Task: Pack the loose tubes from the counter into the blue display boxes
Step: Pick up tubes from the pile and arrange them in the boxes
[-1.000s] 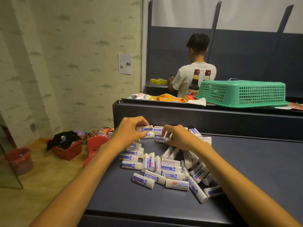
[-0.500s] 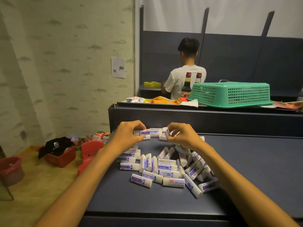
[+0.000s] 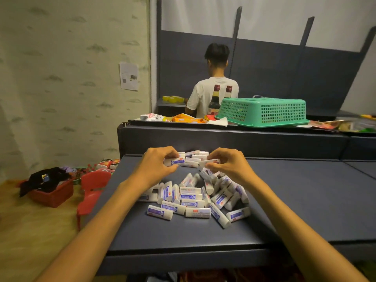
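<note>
As I looked down from the head camera, the nearest thing was the front edge of the dark counter (image 3: 203, 237), with both bare forearms reaching out over it. Just beyond them lay the loose tubes (image 3: 195, 196), a jumbled heap of white tubes with blue labels, some lined up side by side and others tumbled across one another toward the right. I could see no blue display box anywhere on the counter.

Past the heap, my left hand (image 3: 156, 165) had its fingers curled narrowly, thumb and fingertips pinching one tube (image 3: 175, 161) lying crosswise. My right hand (image 3: 225, 163) was curled in the same way, pinching the end of another tube (image 3: 209, 162). Between and behind the two hands a short row of tubes (image 3: 195, 156) rested against the foot of the raised back ledge (image 3: 223, 139).

On top of that ledge sat an upturned green basket (image 3: 262, 110), with snack packets (image 3: 183, 118) to its left. Beyond it a person in a white shirt (image 3: 211, 92) stood with their back to me, partly hidden by a dark bottle (image 3: 214, 100). Down on the floor at the left were a red tub (image 3: 50, 194) holding dark cloth and a red chair (image 3: 93, 186).
</note>
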The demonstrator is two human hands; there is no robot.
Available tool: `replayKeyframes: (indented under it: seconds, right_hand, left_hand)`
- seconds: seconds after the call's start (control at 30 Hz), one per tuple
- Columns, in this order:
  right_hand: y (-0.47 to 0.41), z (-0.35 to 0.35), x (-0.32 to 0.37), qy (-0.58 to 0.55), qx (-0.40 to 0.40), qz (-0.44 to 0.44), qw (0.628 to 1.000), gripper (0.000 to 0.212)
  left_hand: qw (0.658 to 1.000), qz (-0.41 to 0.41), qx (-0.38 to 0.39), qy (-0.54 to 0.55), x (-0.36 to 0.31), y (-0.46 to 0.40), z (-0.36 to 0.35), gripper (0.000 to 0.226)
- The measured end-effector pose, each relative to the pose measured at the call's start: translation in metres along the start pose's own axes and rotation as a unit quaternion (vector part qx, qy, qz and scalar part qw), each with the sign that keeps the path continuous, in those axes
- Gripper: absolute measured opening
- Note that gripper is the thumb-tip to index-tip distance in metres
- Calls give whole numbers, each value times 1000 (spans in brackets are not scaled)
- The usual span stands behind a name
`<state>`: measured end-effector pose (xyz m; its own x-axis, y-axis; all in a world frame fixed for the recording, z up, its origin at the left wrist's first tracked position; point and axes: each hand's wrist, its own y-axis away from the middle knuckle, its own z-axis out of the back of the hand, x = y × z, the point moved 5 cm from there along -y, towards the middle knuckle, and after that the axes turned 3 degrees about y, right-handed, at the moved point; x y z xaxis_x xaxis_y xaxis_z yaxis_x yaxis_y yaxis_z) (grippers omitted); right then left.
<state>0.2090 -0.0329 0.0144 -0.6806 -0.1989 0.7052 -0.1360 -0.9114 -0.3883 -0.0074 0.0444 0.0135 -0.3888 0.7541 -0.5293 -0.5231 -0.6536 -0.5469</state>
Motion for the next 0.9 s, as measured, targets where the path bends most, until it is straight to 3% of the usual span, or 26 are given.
replayKeyframes:
  seconds: [0.27,0.4,0.63,0.9]
  right_hand:
    - [52,64,-23,-94,-10,-21,995,28]
    - [91,116,-48,-82,-36,-35,995,31]
    - [182,238,-89,157,-86,13,984,22]
    - [287,362,-143,256,-116,25,960,23]
  left_hand:
    - [999,-34,8,9,-64,-9,-48,24]
    - [998,-59,20,30,-113,-16,-84,23]
    - [994,-89,44,39,-226,-11,-171,21]
    - [988,-138,68,31,-358,-9,-273,19]
